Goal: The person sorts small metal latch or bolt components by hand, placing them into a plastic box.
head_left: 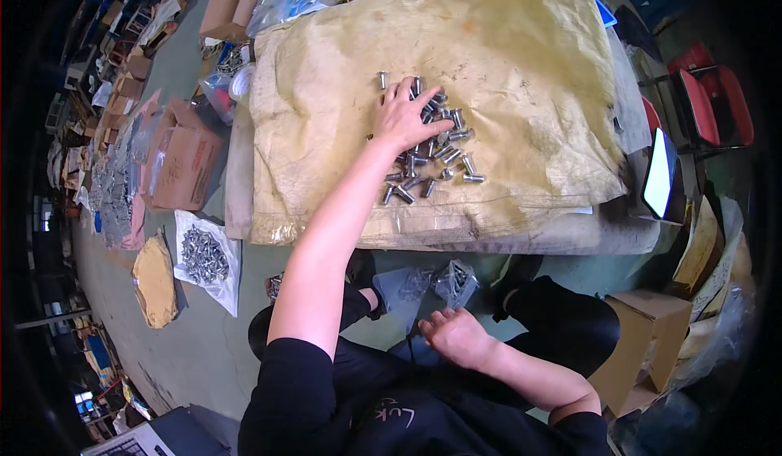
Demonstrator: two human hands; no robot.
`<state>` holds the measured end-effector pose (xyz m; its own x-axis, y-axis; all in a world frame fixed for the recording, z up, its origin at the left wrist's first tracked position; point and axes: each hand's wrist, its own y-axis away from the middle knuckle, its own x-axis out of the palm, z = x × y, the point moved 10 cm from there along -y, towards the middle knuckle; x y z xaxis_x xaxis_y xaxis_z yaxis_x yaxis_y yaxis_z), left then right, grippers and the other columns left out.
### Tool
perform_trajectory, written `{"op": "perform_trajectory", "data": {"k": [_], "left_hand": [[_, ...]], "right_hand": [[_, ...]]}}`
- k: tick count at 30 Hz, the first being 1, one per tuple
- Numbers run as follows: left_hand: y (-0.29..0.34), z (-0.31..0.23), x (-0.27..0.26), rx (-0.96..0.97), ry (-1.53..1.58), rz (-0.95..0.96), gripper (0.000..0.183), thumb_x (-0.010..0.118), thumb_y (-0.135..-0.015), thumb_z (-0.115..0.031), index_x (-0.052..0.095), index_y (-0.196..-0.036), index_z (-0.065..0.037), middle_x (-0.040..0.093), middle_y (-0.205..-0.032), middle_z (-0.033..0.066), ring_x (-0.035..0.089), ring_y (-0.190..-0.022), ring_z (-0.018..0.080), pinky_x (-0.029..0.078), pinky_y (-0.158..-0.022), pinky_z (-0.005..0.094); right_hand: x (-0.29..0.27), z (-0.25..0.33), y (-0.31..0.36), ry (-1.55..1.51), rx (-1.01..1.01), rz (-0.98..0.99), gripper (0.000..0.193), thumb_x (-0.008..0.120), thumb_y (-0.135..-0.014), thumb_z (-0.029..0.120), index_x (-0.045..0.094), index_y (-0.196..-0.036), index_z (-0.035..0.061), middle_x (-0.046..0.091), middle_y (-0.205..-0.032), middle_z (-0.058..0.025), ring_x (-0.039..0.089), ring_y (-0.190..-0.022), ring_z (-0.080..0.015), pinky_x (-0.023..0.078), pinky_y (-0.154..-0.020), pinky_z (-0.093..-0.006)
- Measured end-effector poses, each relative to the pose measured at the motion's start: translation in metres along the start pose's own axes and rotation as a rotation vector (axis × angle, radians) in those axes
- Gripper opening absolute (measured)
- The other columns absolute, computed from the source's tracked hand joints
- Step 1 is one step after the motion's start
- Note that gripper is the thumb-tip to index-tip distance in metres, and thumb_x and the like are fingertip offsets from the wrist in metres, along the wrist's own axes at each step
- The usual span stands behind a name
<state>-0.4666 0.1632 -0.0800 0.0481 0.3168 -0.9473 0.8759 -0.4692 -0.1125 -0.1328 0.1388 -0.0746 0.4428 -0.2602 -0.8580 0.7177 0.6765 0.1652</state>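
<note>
My left hand (401,120) reaches over a loose pile of silver metal bolts (446,151) on the covered table. Its fingers are spread and lie on the upper left part of the pile, hiding some bolts beneath the palm. One bolt (382,80) stands apart, just beyond the fingertips. Over my lap, below the table's near edge, my right hand (459,338) is held with its fingers curled in. Whatever those fingers may hold is hidden. Near it, clear plastic bags (456,283) with metal parts lie between my feet.
Yellowish woven sheeting (326,106) covers the table. On the floor at left are a white bag of metal parts (204,256), a tan packet (154,283) and a cardboard box (183,159). Another carton (643,342) stands by my right knee. A red chair (709,106) is at far right.
</note>
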Motion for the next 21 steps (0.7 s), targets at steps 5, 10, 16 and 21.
{"op": "perform_trajectory", "data": {"k": [5, 10, 16, 21], "left_hand": [[0.004, -0.002, 0.002, 0.007, 0.017, -0.027, 0.060, 0.060, -0.066, -0.055, 0.052, -0.115, -0.021, 0.040, -0.124, 0.0170, 0.036, -0.115, 0.0360, 0.030, -0.095, 0.0447], [0.032, 0.005, -0.001, 0.101, 0.099, -0.066, 0.043, 0.061, -0.071, -0.036, 0.054, -0.107, -0.014, 0.049, -0.111, 0.0111, 0.046, -0.098, 0.0319, 0.040, -0.084, 0.0392], [0.034, -0.017, -0.008, 0.109, -0.068, -0.049, 0.046, 0.058, -0.072, -0.039, 0.051, -0.112, -0.017, 0.052, -0.108, 0.0100, 0.049, -0.094, 0.0293, 0.042, -0.081, 0.0375], [0.033, -0.009, 0.001, 0.099, 0.010, -0.012, 0.041, 0.058, -0.072, -0.035, 0.053, -0.108, -0.016, 0.054, -0.100, 0.0097, 0.051, -0.089, 0.0287, 0.044, -0.077, 0.0370]], "right_hand": [[0.006, 0.001, -0.001, -0.013, -0.009, 0.051, 0.020, 0.056, -0.066, 0.011, 0.054, -0.085, 0.0051, 0.056, -0.077, -0.0077, 0.058, -0.073, -0.0210, 0.046, -0.060, -0.0316], [0.002, -0.001, 0.001, -0.011, 0.007, 0.041, 0.019, 0.057, -0.066, 0.011, 0.054, -0.083, 0.0048, 0.056, -0.077, -0.0079, 0.058, -0.073, -0.0211, 0.046, -0.060, -0.0315], [0.005, 0.006, -0.001, -0.009, -0.018, 0.049, 0.018, 0.056, -0.066, 0.012, 0.054, -0.083, 0.0047, 0.056, -0.075, -0.0078, 0.058, -0.072, -0.0210, 0.046, -0.060, -0.0314], [0.010, 0.006, -0.004, -0.002, -0.015, 0.061, 0.017, 0.056, -0.067, 0.012, 0.054, -0.082, 0.0050, 0.057, -0.076, -0.0080, 0.058, -0.072, -0.0213, 0.045, -0.059, -0.0315]]}}
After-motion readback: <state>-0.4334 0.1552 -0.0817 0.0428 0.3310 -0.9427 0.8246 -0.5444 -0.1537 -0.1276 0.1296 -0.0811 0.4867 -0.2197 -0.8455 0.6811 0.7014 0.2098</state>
